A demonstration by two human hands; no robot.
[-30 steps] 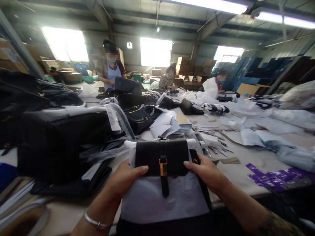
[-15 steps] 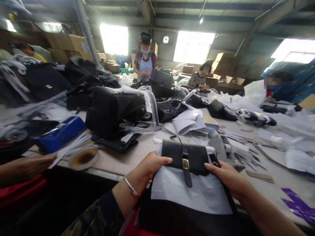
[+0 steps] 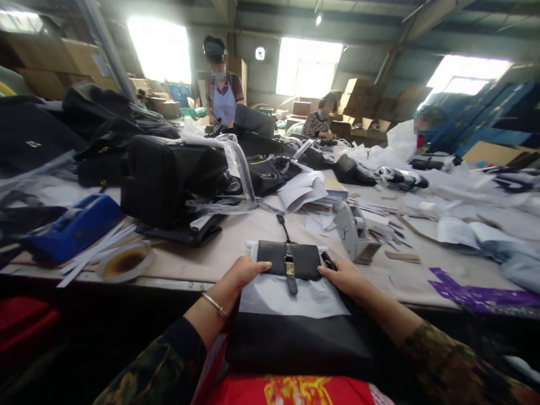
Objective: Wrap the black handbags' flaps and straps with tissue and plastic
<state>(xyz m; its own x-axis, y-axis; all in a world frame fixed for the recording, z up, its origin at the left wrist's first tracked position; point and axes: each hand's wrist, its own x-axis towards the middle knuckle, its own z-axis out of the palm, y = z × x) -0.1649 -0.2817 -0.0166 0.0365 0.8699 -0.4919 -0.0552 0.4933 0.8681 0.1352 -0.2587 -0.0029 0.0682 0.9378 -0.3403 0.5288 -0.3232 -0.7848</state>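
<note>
Between my two hands is a black bag with a buckled flap and white tissue paper under it. My left hand grips the flap's left side, thumb on top. On the right side, my right hand pinches the flap's corner in the same way, by a small black strap piece. A gold buckle with its strap hangs at the flap's middle. White rolled padding sticks out at both ends of the flap. The bag's lower part hangs over the table edge, above a red cloth with yellow print.
A blue tape dispenser, a tape roll and paper strips lie left. Black bags are piled behind. A grey dispenser, papers and purple plastic lie right. Several people are across the table.
My view has shifted right and tilted down somewhat. The bag appears farther away, still between both hands. A co-worker's hand at the left has gone from view.
</note>
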